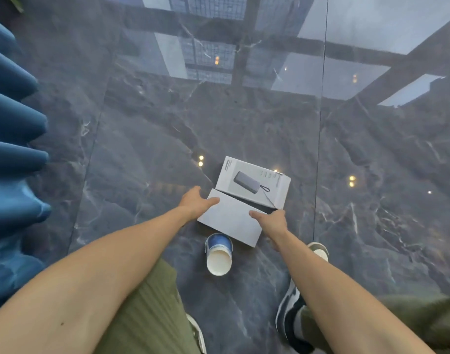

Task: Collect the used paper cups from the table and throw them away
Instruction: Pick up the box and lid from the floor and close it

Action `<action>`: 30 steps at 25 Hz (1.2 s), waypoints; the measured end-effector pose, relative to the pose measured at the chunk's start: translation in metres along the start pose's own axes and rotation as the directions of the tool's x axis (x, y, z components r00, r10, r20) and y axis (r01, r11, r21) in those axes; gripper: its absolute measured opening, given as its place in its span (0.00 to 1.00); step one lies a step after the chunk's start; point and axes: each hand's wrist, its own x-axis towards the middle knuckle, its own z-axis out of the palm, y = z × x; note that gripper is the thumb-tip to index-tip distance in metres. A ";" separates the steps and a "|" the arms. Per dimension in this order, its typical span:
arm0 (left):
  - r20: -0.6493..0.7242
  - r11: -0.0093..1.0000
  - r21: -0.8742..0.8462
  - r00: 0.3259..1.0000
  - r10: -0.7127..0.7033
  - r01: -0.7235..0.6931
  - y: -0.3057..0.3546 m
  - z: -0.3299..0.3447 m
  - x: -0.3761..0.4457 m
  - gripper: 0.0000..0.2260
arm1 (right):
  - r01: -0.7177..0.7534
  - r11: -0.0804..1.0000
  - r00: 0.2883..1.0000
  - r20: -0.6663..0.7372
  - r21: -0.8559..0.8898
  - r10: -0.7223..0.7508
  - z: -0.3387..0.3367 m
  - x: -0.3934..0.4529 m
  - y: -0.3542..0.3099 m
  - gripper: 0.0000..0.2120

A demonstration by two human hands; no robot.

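Note:
A blue and white paper cup (219, 254) lies on its side on the dark marble floor, its open mouth toward me and empty inside. Just beyond it sit two white boxes. The nearer plain white box (231, 222) is gripped by both hands: my left hand (197, 201) holds its left end and my right hand (272, 221) holds its right edge. The farther box (252, 181) shows a printed power bank. The nearer box's corner slightly overlaps the cup's base.
A polished dark marble floor (147, 149) reflects ceiling lights and window frames. Blue curtain folds (12, 154) hang along the left edge. My legs in green trousers and grey-black sneakers (290, 310) stand below the cup.

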 end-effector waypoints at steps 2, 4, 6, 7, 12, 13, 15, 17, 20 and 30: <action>0.068 0.998 0.053 0.997 -0.037 0.034 -0.007 0.009 0.028 0.39 | -0.021 0.999 1.000 -0.001 0.048 0.021 0.013 0.024 0.008 0.49; 0.085 0.997 0.072 0.996 -0.030 0.024 -0.016 0.020 0.046 0.37 | -0.027 0.997 1.000 -0.007 0.072 0.027 0.023 0.030 0.011 0.38; 0.059 0.998 0.065 0.998 -0.018 0.014 -0.022 0.022 0.051 0.37 | -0.006 1.000 1.000 -0.028 0.022 0.007 0.030 0.031 0.008 0.34; 0.053 0.997 0.070 0.998 -0.024 0.021 -0.026 0.020 0.052 0.41 | 0.011 1.000 1.000 -0.027 -0.008 -0.011 0.032 0.031 0.005 0.32; -0.007 0.982 -0.189 1.000 -0.029 0.027 -0.032 -0.012 0.054 0.38 | 0.163 0.981 0.986 -0.006 -0.106 -0.164 0.034 0.021 -0.018 0.23; -0.014 0.957 -0.290 1.000 -0.022 0.017 -0.030 -0.018 0.053 0.37 | 0.210 0.966 0.975 -0.037 -0.152 -0.218 0.031 0.015 -0.027 0.18; -0.033 0.902 -0.430 0.999 0.032 -0.043 -0.024 -0.026 0.048 0.33 | 0.278 0.923 0.927 -0.177 -0.266 -0.331 0.021 0.007 -0.046 0.15; -0.065 0.833 -0.544 0.994 0.083 -0.105 -0.019 -0.030 0.046 0.28 | 0.300 0.888 0.851 -0.323 -0.348 -0.414 0.009 0.012 -0.063 0.12; -0.072 0.737 -0.666 0.993 0.096 -0.119 -0.014 -0.034 0.046 0.24 | 0.381 0.795 0.788 -0.286 -0.472 -0.546 -0.004 0.038 -0.078 0.21; 0.010 0.372 -0.928 0.999 -0.031 0.021 -0.022 -0.031 0.070 0.25 | 0.309 0.537 0.910 0.079 -0.785 -0.408 -0.025 0.078 -0.070 0.42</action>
